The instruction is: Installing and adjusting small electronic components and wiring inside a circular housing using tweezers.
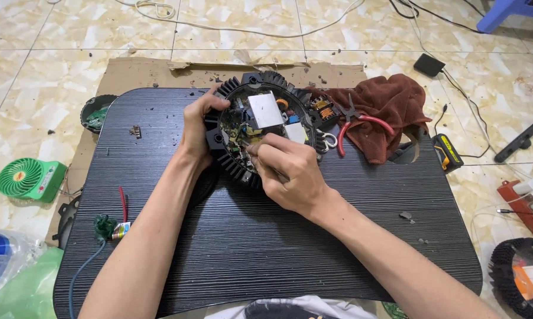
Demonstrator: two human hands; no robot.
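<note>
The left hand point(196, 127) is clamping the round finned lamp housing point(260, 127) at its nine o'clock rim, steadying it on the table point(266, 248). The right hand point(290, 171), fingers pinched around a thin tool, is probing the circuit board point(260, 118) from five o'clock.

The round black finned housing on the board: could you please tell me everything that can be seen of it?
The round black finned housing lies flat and open on the dark ribbed board. Radial fins ring its rim; it looks like cast metal. Inside sits a circuit board with a white block and small coloured parts. The left hand grips its left rim, while the right hand rests over its lower right, pressing a thin tool inside.
</note>
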